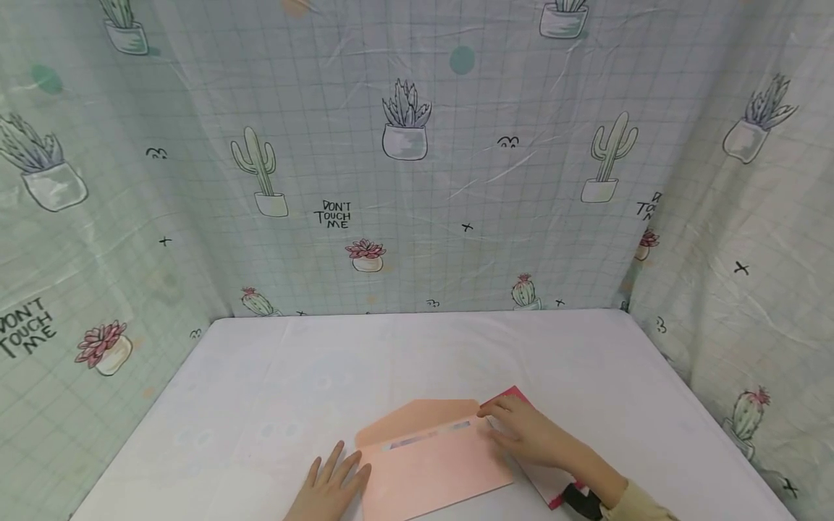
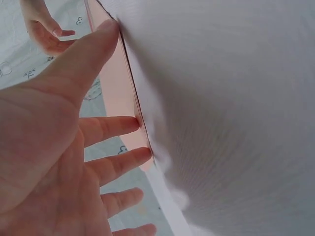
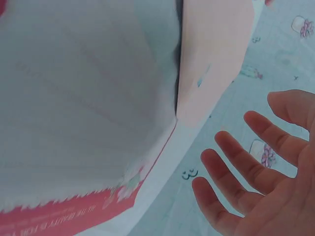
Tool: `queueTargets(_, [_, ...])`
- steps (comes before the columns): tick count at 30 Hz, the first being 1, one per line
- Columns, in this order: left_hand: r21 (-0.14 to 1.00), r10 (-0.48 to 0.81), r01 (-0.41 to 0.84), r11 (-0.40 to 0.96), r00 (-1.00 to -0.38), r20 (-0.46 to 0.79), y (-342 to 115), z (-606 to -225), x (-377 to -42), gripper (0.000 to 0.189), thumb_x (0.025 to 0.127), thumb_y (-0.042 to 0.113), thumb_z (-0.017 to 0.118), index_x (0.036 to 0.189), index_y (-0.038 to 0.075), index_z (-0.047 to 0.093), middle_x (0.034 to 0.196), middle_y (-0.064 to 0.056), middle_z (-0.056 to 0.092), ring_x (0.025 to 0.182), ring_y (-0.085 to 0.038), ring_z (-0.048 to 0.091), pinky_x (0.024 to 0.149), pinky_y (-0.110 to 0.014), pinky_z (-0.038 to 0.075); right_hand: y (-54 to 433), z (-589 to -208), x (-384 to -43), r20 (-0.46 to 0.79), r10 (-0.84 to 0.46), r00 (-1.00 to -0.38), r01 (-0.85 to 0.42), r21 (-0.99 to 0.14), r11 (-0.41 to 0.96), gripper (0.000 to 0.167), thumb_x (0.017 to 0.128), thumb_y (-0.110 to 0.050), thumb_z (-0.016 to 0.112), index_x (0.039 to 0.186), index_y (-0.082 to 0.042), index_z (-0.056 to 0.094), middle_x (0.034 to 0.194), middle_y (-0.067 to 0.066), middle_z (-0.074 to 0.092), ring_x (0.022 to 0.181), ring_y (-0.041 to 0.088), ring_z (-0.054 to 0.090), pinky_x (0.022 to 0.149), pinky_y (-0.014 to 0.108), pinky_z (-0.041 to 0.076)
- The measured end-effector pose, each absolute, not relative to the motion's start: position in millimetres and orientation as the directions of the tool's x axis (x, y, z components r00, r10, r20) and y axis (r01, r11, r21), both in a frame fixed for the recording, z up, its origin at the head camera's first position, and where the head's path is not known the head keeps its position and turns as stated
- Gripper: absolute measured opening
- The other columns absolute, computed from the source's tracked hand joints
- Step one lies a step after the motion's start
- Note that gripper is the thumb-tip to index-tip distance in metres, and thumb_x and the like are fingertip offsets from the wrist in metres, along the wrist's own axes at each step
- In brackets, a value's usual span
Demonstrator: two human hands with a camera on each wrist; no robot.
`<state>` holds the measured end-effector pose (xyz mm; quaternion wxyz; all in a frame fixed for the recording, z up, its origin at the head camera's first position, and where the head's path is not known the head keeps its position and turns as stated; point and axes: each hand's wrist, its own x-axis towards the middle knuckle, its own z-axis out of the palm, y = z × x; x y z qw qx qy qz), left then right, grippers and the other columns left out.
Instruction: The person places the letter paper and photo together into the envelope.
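A peach envelope (image 1: 436, 467) lies on the white table, its flap (image 1: 423, 420) spread away from me. A narrow printed strip (image 1: 410, 441) of something inside shows at its mouth. My left hand (image 1: 329, 486) rests at the envelope's left edge, fingers spread; in the left wrist view its thumb and fingertips (image 2: 142, 153) touch that edge. Over the right end of the envelope is my right hand (image 1: 528, 432); the right wrist view shows its fingers (image 3: 236, 167) loosely extended, apart from the paper. Beneath that hand lies a white sheet with a red printed border (image 3: 88, 209), partly hidden.
The white tabletop (image 1: 260, 391) extends around the envelope. A pale green curtain with cactus drawings (image 1: 404, 188) hangs behind the table and along both sides. A black band (image 1: 582, 501) is on the right wrist, beside a beige sleeve (image 1: 641, 504).
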<state>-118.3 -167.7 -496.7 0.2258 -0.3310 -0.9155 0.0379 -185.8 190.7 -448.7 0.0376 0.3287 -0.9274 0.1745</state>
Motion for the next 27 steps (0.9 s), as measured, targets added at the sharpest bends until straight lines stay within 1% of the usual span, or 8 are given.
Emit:
queueTargets(1, [-0.218,0.624,0.59,0.777,-0.678,0.389,-167.7,-496.3,-118.3,0.078,0.071,0.079,0.028,0.112,0.019,0.056,0.116,-0.002,0.055,0.126,-0.028,0.02,0.075,-0.05,0.048,193.0,-448.9,-186.6,0.196,-0.588,-0.785,-0.619,-0.292,0.729,0.026,0.086,-0.023,0.056,0.112,-0.017,0.057,0.11,-0.007,0.055,0.106,0.014,0.051,0.088,0.035,0.045])
queueTargets(4, [-0.206,0.621,0.591,0.78,-0.692,0.367,-167.3,-494.0,-117.6,0.077,0.07,0.079,0.031,0.112,0.018,0.056,0.116,-0.002,0.054,0.119,-0.03,0.035,0.076,-0.051,0.048,199.0,-449.5,-189.1,0.246,-0.574,-0.781,-0.623,-0.256,0.739,0.026,0.084,-0.021,0.059,0.11,-0.016,0.058,0.108,-0.005,0.056,0.103,0.014,0.052,0.085,0.036,0.046])
queueTargets(7, [-0.193,0.619,0.593,0.782,-0.699,0.359,-167.4,-493.0,-117.2,0.077,0.069,0.078,0.034,0.111,0.018,0.056,0.116,-0.002,0.054,0.119,-0.031,0.037,0.077,-0.052,0.047,204.0,-450.4,-191.3,0.262,-0.558,-0.787,-0.611,-0.207,0.764,0.026,0.082,-0.021,0.061,0.108,-0.015,0.059,0.106,-0.004,0.058,0.099,0.016,0.052,0.08,0.037,0.046])
queueTargets(8, [-0.188,0.616,0.591,0.784,-0.706,0.349,-167.1,-492.2,-116.8,0.077,0.069,0.078,0.035,0.112,0.018,0.055,0.116,-0.002,0.054,0.11,-0.03,0.042,0.078,-0.052,0.047,205.7,-450.9,-191.9,0.264,-0.553,-0.79,-0.605,-0.193,0.773,0.026,0.082,-0.021,0.062,0.107,-0.015,0.059,0.105,-0.004,0.058,0.098,0.016,0.052,0.078,0.038,0.046])
queueTargets(14, [-0.186,0.629,0.607,0.773,-0.691,0.357,-168.7,-490.3,-116.0,0.076,0.069,0.078,0.036,0.112,0.018,0.054,0.116,-0.002,0.053,0.11,-0.029,0.039,0.078,-0.051,0.047,216.7,-456.7,-194.9,0.198,-0.514,-0.835,-0.544,-0.152,0.825,0.033,0.08,-0.027,0.064,0.111,-0.017,0.057,0.111,-0.001,0.056,0.101,0.018,0.049,0.079,0.041,0.043])
queueTargets(20, [-0.149,0.632,0.622,0.769,-0.703,0.325,-169.6,-488.0,-117.3,0.078,0.067,0.078,0.04,0.112,0.016,0.054,0.115,-0.004,0.053,0.109,-0.033,0.048,0.077,-0.054,0.047,225.4,-463.2,-202.2,0.153,-0.548,-0.822,-0.562,-0.07,0.824,0.041,0.081,-0.036,0.06,0.117,-0.016,0.054,0.121,0.005,0.051,0.108,0.025,0.046,0.08,0.047,0.041])
queueTargets(23, [-0.127,0.631,0.625,0.77,-0.715,0.301,-169.6,-486.7,-117.8,0.078,0.067,0.077,0.04,0.113,0.015,0.054,0.116,-0.005,0.052,0.11,-0.035,0.049,0.077,-0.055,0.047,227.4,-466.0,-206.1,0.135,-0.551,-0.824,-0.561,-0.051,0.826,0.048,0.082,-0.042,0.058,0.121,-0.016,0.052,0.128,0.007,0.048,0.112,0.027,0.043,0.083,0.05,0.04])
queueTargets(27, [-0.099,0.628,0.629,0.771,-0.725,0.282,-168.5,-484.6,-117.8,0.079,0.068,0.077,0.039,0.113,0.014,0.053,0.116,-0.006,0.052,0.111,-0.036,0.048,0.078,-0.056,0.046,227.3,-466.9,-210.1,0.15,-0.574,-0.805,-0.581,-0.009,0.814,0.056,0.08,-0.05,0.057,0.125,-0.016,0.049,0.131,0.009,0.047,0.115,0.03,0.042,0.084,0.051,0.039])
